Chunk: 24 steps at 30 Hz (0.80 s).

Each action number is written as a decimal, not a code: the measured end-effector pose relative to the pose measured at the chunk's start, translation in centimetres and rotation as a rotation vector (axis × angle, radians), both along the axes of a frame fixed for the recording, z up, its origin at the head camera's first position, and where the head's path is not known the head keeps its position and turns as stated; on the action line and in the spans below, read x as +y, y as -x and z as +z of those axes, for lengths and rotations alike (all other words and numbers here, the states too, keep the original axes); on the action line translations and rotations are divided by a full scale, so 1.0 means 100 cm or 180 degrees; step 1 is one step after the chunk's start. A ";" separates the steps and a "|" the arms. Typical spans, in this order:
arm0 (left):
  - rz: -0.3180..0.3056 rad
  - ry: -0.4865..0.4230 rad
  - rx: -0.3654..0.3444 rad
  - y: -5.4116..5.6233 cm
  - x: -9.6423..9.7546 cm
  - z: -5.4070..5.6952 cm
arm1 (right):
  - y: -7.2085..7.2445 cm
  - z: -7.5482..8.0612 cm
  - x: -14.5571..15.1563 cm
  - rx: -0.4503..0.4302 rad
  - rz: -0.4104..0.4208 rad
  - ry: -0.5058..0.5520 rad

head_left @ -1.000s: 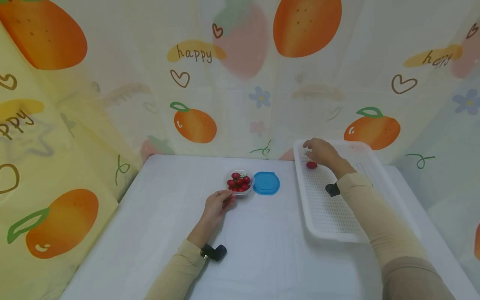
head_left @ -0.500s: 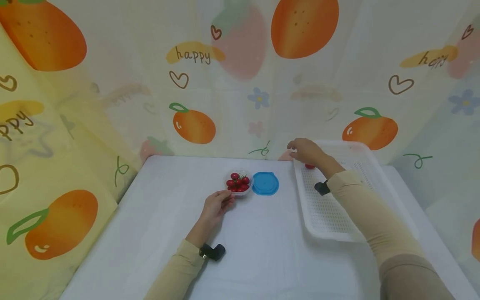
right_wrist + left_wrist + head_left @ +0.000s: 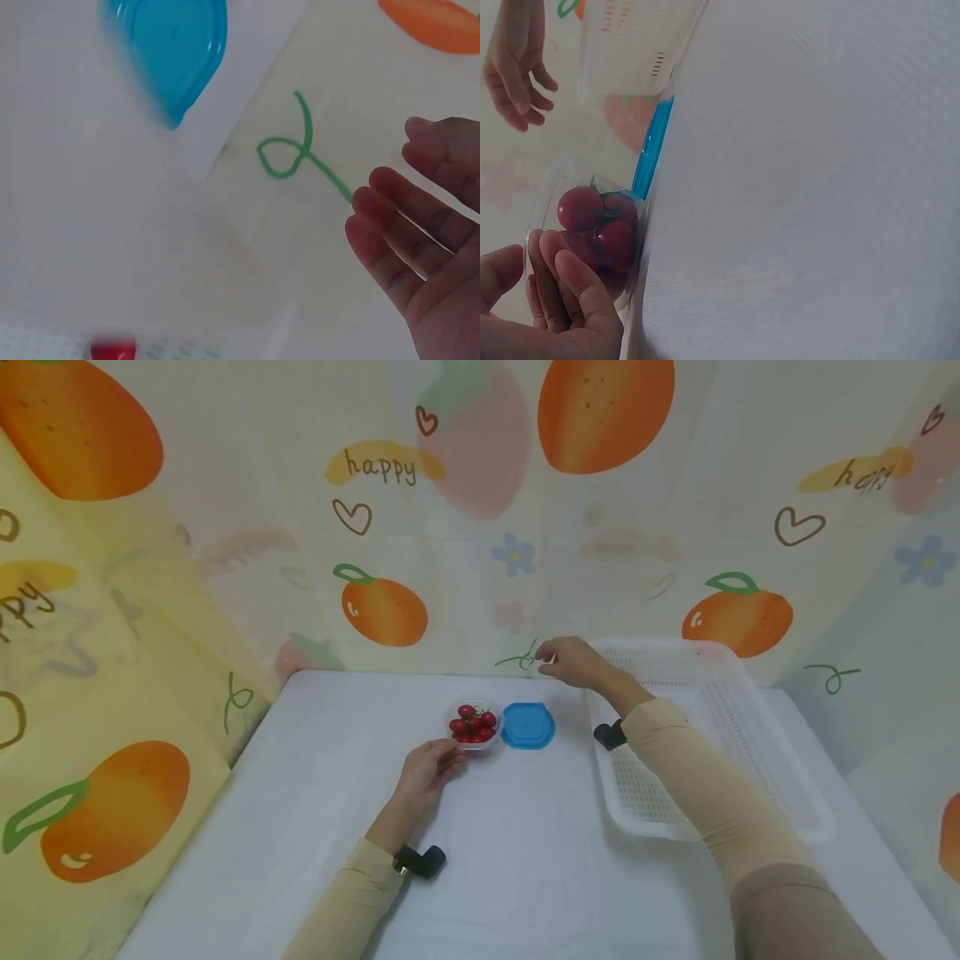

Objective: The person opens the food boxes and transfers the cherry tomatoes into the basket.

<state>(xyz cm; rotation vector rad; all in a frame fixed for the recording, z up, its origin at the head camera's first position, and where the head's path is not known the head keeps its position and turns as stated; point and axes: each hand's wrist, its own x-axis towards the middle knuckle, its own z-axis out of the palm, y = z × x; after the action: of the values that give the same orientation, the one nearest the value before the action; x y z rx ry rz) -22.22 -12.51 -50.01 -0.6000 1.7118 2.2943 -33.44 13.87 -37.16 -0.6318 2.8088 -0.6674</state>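
A small clear plastic container (image 3: 480, 747) with several red cherry tomatoes (image 3: 472, 725), some with green stems, stands mid-table. My left hand (image 3: 423, 772) is at its near side, fingertips resting against the wall in the left wrist view, thumb (image 3: 502, 271) near the rim. My right hand (image 3: 573, 662) hovers beyond the blue lid (image 3: 528, 727), off the left edge of the white basket (image 3: 750, 735). Its fingers are relaxed and apart in the right wrist view, with nothing seen in them. One cherry tomato (image 3: 112, 351) lies in the basket; my right arm hides it in the head view.
The blue lid lies flat, close beside the container's right side. The perforated basket with raised walls takes up the table's right part. A fruit-print curtain (image 3: 450, 568) hangs right behind the table's back edge. White cloth (image 3: 510, 860) covers the table.
My right hand has moved left from above the basket, past its edge, to behind the blue lid. The tomato stays in the basket. My left hand keeps its place at the container.
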 end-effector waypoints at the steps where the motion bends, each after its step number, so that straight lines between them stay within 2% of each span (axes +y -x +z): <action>1: 0.0009 0.0011 0.0006 0.000 0.000 0.000 | 0.000 0.001 -0.005 -0.0006 0.0014 0.0000; 12: 0.0020 -0.0023 0.0073 0.001 -0.002 0.000 | -0.007 -0.008 -0.050 -0.0014 0.0355 -0.0013; 24: 0.0050 0.0027 -0.0017 0.000 -0.002 0.001 | -0.016 -0.031 -0.089 -0.0058 0.0628 0.0013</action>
<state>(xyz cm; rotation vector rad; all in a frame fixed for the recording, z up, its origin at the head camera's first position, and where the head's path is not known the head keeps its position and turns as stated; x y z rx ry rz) -22.24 -12.66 -49.90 -0.6226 1.7215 2.2950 -31.81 4.95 -40.30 -0.8843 2.6821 -0.6373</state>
